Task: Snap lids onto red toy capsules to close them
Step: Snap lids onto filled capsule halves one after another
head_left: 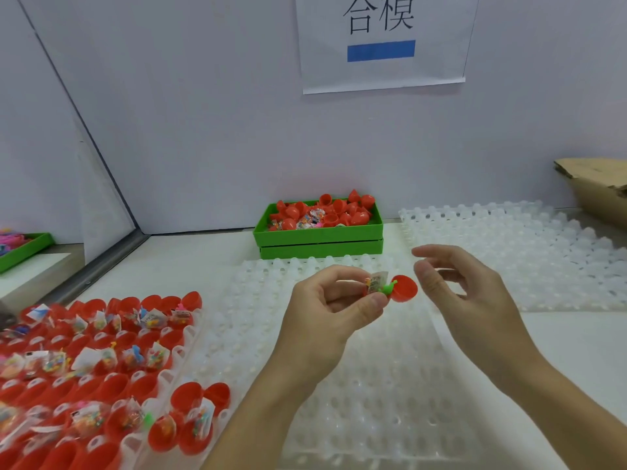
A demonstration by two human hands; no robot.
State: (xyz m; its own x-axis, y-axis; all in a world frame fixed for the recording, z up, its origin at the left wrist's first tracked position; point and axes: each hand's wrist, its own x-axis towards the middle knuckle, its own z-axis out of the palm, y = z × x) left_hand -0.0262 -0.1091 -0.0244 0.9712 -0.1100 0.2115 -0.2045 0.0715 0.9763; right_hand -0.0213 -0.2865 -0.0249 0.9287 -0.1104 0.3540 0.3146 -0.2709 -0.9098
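Bottom left: tray of open red capsule halves (101, 378), many stuffed with small toy packets, no lids on. Centre: clear empty dimpled tray (373, 385) under both hands. Left hand (325, 313) pinching a red capsule (403, 288) by its near rim, thumb and fingers curled round it, toy packet (376, 282) and green bit sticking out of the open mouth. Right hand (464, 293) just beside capsule, not touching, fingers loosely spread, holding nothing. Behind: 2 stacked green bins (319, 237), top 1 heaped with red lids (353, 212) and packets. Right: another clear tray (509, 239), cardboard box (597, 188) at far edge. Wall sign (381, 39) above.
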